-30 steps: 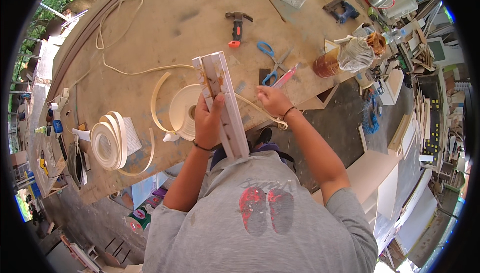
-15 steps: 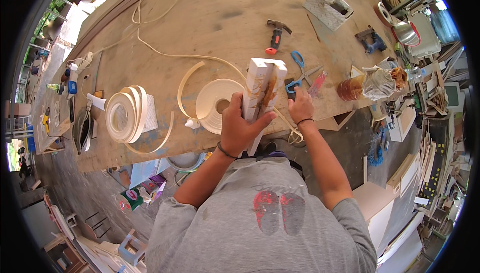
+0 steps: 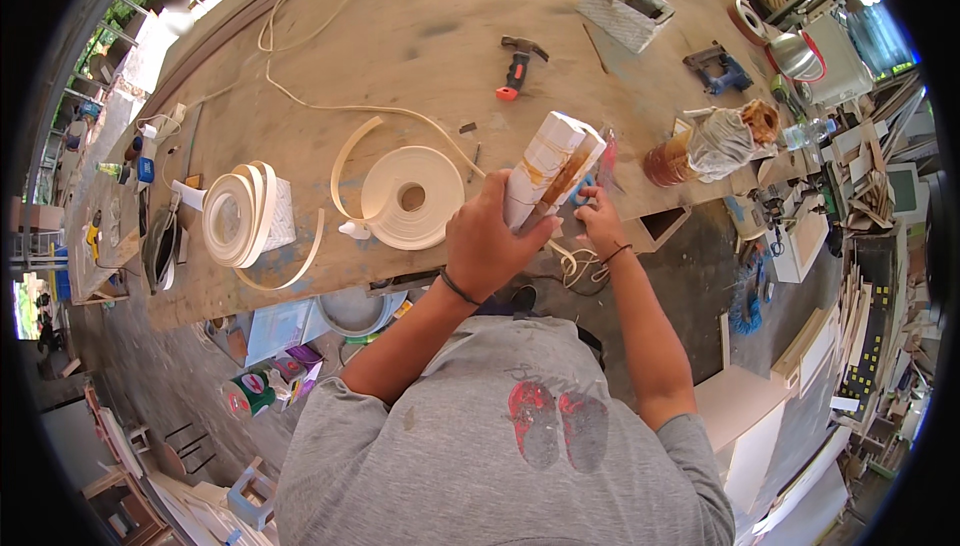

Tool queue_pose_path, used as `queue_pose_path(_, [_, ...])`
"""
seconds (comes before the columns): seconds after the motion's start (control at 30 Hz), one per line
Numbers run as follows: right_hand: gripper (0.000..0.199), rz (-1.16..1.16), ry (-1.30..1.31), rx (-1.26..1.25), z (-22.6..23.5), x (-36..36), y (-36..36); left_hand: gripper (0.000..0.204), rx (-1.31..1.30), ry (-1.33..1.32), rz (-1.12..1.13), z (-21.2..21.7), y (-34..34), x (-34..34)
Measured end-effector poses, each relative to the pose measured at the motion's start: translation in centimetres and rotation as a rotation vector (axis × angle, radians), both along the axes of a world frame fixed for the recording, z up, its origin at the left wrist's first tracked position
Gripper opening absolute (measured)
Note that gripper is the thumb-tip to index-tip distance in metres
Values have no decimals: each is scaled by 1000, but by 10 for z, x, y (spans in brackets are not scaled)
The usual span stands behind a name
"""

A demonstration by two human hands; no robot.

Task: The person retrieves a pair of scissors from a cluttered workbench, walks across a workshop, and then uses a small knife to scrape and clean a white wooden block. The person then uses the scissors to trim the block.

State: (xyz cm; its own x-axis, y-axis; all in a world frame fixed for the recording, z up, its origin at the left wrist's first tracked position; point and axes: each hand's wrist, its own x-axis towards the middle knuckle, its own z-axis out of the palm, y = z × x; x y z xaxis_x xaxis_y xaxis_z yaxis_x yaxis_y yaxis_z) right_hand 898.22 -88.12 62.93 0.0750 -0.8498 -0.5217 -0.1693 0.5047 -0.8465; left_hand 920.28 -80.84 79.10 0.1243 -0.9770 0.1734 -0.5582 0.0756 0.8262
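My left hand [image 3: 488, 236] is closed round a long white piece [image 3: 550, 164] with a lengthwise groove and brown glue-like stains, held tilted to the right above the table's near edge. Just right of it, my right hand [image 3: 601, 224] is closed on the blue-handled scissors [image 3: 583, 190]. Their blades are hidden behind the white piece. Left of my left hand lies a flat roll of cream edge-banding strip [image 3: 437, 191], its loose end curling away. Beside this roll is a small white bottle [image 3: 353, 230].
A second coil of banding [image 3: 228, 216] sits further left. Beyond my hands are a hammer [image 3: 517, 73], a white patterned box [image 3: 612, 4] and a blue nail gun [image 3: 718, 68]. A brown-stained container [image 3: 672, 161] stands right, by the edge of the wooden table [image 3: 400, 56].
My right hand has picked the scissors up off the table and drawn them toward the white piece. My left hand has tilted the white piece to the right.
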Motion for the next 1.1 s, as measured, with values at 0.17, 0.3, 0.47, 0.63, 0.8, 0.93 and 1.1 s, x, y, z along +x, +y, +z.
queue_pose_path(0.17, [51, 48, -536, 191, 26, -11, -11, 60, 5, -42, -5, 9, 7, -23])
queue_pose_path(0.3, [57, 56, -756, 185, 48, -20, -5, 57, -52, -10, 4, 8, 16, -33])
queue_pose_path(0.47, [63, -60, -831, -92, 113, -38, 44, 48, 29, 311, 19, 5, 29, -39])
queue_pose_path(0.63, [70, -35, -453, -398, 155, -52, 81, 49, 83, 453, -1, -14, 35, -47])
queue_pose_path(0.8, [49, 25, 182, -903, 171, -63, 102, 45, 92, 502, -97, -14, 30, -64])
queue_pose_path(0.93, [33, 101, 368, -1440, 183, -70, 104, 47, 76, 637, -162, -6, 25, -78])
queue_pose_path(1.1, [30, 31, 398, -1424, 185, -71, 108, 48, 82, 662, -199, -4, 24, -82])
